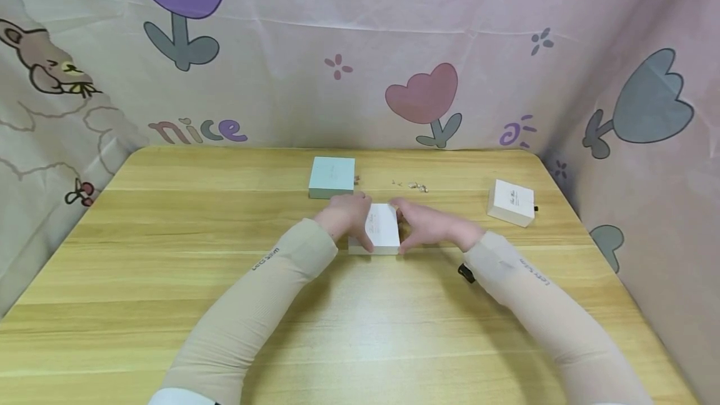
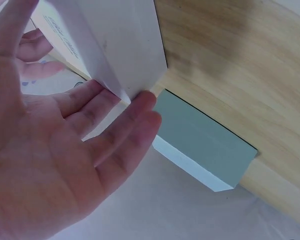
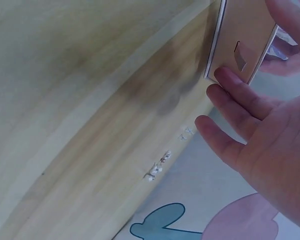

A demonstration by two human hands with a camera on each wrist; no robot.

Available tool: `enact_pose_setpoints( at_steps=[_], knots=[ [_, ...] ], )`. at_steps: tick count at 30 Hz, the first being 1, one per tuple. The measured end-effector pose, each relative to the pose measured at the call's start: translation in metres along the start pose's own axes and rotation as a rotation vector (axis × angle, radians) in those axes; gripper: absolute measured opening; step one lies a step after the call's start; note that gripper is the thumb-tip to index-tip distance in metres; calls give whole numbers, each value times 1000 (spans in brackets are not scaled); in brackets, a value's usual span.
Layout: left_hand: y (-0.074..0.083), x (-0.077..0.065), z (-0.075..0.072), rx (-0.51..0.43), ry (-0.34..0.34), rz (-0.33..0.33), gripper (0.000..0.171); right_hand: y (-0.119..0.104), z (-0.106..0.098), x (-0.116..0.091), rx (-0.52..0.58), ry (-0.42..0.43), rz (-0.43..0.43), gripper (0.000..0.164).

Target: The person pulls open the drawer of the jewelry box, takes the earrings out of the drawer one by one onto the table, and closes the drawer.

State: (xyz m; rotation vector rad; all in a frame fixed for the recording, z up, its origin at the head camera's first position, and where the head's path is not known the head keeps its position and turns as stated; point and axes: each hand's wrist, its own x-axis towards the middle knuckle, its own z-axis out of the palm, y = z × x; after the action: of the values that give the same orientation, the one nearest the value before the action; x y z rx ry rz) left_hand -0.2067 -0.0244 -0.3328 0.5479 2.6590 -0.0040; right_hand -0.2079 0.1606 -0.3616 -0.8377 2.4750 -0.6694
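We saw the white box (image 1: pixel 385 227) at the middle of the table (image 1: pixel 169 305), between two hands set apart from each other. The left hand (image 1: pixel 350 214) gripped its left part, thumb on the near side and fingers beyond; the right hand (image 1: pixel 429 224) held its right end the same way, near a small tab (image 3: pixel 240 57). We could not tell whether the box rested fully on the tabletop. Just beyond the left hand we saw a pale green box (image 1: pixel 332 175), with small trinkets (image 1: pixel 418 186) to its right. Another box (image 1: pixel 510 202), also white, lay far right, and a black object (image 1: pixel 466 272) lay by the right sleeve (image 1: pixel 500 267).
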Motion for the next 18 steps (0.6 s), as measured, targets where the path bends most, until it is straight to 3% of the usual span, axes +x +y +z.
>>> enact_pose_setpoints(
  at_steps=[10,18],
  knots=[
    [-3,-6,1,51,33,28,97,2,-2,-4,-64,2,-15,84],
    [-25,-16,0,84,1,22,96,11,-12,-19,-212,58,11,72]
  ],
)
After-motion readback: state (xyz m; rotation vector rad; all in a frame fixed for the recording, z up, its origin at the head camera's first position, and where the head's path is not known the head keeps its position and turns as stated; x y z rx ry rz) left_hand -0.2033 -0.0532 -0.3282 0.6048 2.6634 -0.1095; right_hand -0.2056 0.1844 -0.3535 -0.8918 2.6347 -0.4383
